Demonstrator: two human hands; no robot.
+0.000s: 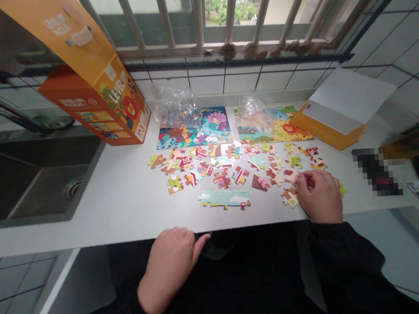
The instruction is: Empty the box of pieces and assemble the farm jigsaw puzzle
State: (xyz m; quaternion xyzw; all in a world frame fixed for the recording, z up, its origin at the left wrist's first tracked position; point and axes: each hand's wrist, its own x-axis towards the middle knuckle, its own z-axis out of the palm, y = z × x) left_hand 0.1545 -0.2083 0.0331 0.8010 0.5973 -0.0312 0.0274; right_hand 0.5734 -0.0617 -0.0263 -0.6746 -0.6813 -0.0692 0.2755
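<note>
Loose jigsaw puzzle pieces (221,178) lie spread over the white counter. My right hand (321,195) is at the right end of them, thumb and index finger pinched at the edge of a cream and brown puzzle piece (290,176). Its other fingers are curled, and the hand partly covers a green piece (342,189). Just below the hand's left side lies a brown and cream piece (290,197). A joined strip of sky pieces (224,198) lies nearer the front edge. My left hand (172,259) hangs at that edge, thumb stretched out, its other fingers mostly hidden, holding nothing visible.
Behind the pieces lie a blue picture board (212,127) and a yellow-green one (289,127), each partly under clear plastic bags (255,113). An orange box (120,110) stands left by the sink (50,187). An open yellow box (331,124) sits at right, near a pixelated dark object (377,174).
</note>
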